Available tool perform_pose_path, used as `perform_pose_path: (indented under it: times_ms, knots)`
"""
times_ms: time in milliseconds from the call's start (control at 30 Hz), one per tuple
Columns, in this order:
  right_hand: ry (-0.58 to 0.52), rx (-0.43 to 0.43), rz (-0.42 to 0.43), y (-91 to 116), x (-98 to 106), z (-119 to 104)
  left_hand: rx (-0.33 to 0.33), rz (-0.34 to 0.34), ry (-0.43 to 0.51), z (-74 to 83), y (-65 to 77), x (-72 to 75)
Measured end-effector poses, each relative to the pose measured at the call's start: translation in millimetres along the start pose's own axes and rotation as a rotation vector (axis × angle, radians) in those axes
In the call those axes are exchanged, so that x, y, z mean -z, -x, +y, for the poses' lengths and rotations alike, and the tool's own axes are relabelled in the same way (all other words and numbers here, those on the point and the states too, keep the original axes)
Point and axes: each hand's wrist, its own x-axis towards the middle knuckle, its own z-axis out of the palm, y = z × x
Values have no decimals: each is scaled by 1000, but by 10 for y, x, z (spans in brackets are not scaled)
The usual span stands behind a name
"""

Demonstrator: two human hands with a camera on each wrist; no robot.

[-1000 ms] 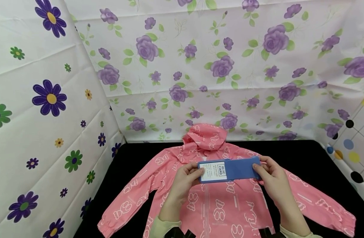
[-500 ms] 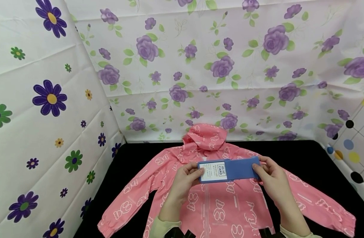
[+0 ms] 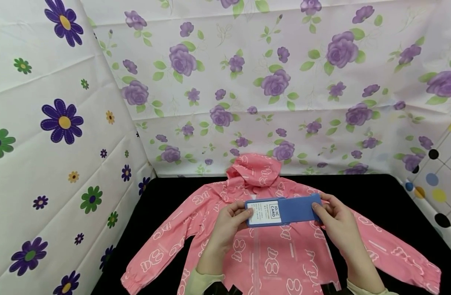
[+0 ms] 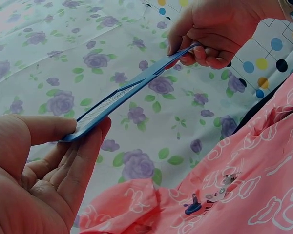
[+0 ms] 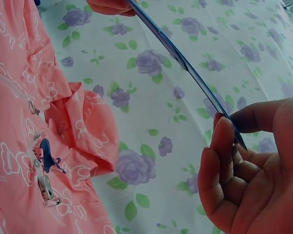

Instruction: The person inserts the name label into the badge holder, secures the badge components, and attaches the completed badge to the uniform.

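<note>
Both ends of a blue card holder [image 3: 298, 209] are pinched, by the left hand [image 3: 228, 224] and right hand [image 3: 335, 217]. Below lies a pink jacket [image 3: 275, 252].

I'm looking into a small screened-off booth, a makeshift one by its patterned hangings; whether it stands in a home, a studio or a workshop, I can't tell. Purple roses cover the back sheet [image 3: 247, 92], daisies in purple, green and yellow the left sheet [image 3: 78, 164], coloured dots and thin lines the right sheet [image 3: 437, 178]. Fold creases run across the back and left ones. A black tabletop [image 3: 382, 196] with rounded far corners fills the space between.
</note>
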Motion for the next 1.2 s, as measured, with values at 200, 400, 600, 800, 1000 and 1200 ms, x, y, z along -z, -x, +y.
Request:
perform_pose_path:
  times_ms: [200, 400, 600, 800, 1000, 1200]
  knots:
    - [-1, 20, 2, -2, 0, 18, 0, -3, -10, -15, -10, 9]
    - [-4, 24, 1, 3, 6, 16, -2, -5, -9, -16, -12, 6]
    - [-15, 21, -8, 9, 10, 2, -3, -7, -6, -9, -5, 2]
    - [-32, 31, -14, 11, 12, -11, -1, -6, -7, -5, -10, -1]
    - [-36, 47, -22, 15, 19, -10, -2, -4, -14, -3, -15, 0]
    - [-47, 42, -31, 11, 16, 0, 1, 5, -13, -10, -17, 8]
